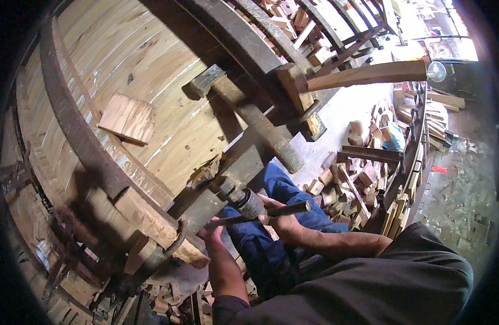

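A dark metal bar (293, 209) runs crosswise through the round screw end (250, 205) of a metal clamp, in front of my legs. My right hand (282, 221) is closed around the bar, just right of the screw end. On the bar's left part my left hand (210, 230) is closed, partly hidden by the clamp's end. The screw passes into a heavy clamp block (241, 168) at the near edge of a panel of pale boards (152, 70). A hammer (255, 127) lies over the panel's near edge, its handle pointing toward me.
Curved steel clamp bars (79, 130) cross the panel left and right. A loose wood block (127, 118) rests on it. Wooden pieces (146, 219) sit in the clamp ends, and a long wooden piece (368, 75) juts out rightward. Offcuts (341, 184) are heaped at right.
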